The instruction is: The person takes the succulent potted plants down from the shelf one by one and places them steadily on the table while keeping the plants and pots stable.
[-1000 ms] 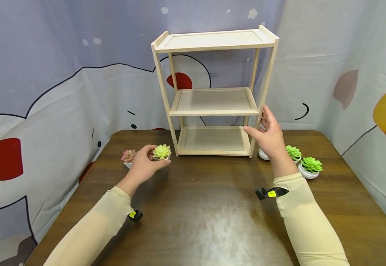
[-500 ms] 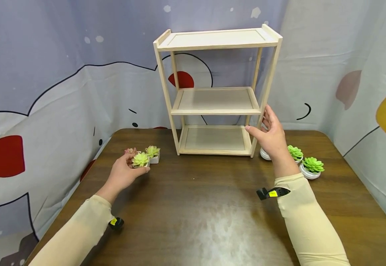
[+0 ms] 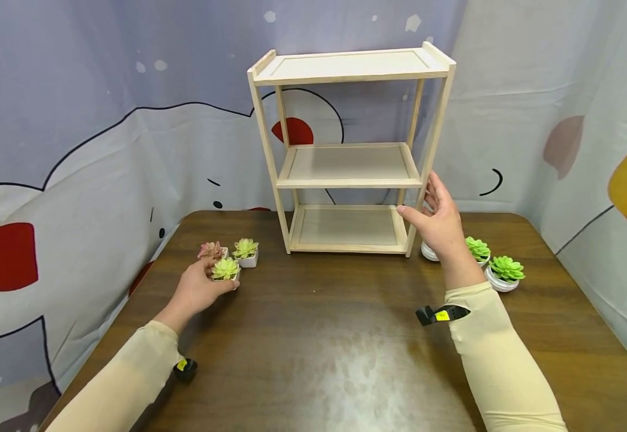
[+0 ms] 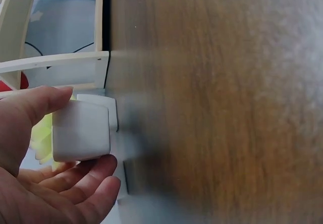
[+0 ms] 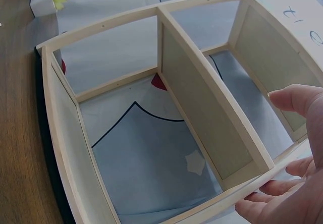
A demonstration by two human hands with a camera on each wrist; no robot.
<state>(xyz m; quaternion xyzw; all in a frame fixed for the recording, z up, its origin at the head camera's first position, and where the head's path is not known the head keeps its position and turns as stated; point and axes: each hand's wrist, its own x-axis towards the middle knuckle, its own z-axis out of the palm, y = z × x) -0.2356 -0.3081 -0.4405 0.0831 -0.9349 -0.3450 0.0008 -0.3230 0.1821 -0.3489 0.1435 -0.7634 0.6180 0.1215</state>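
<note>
My left hand [image 3: 197, 292] pinches a small yellow-green succulent [image 3: 225, 269] between thumb and fingers. Its square white pot [image 4: 81, 130] faces the left wrist camera; whether it touches the table cannot be told. Just behind stand a pink succulent [image 3: 212, 249], partly covered by the hand, and another yellow-green succulent [image 3: 245, 247] in a white pot. My right hand [image 3: 440, 227] is at the right side of a pale wooden three-tier shelf [image 3: 348, 183]. In the right wrist view, its fingers [image 5: 272, 189] lie along the side frame, while the thumb is spread apart from them.
Bright green succulents [image 3: 505, 268] in round white pots stand right of the shelf, partly hidden by the right arm. The brown table [image 3: 313, 342] has its back edge near a patterned curtain [image 3: 92, 150].
My left hand has carried its succulent left and nearer to me, uncovering the other yellow-green one, then stayed almost in place. The right hand and shelf have not moved.
</note>
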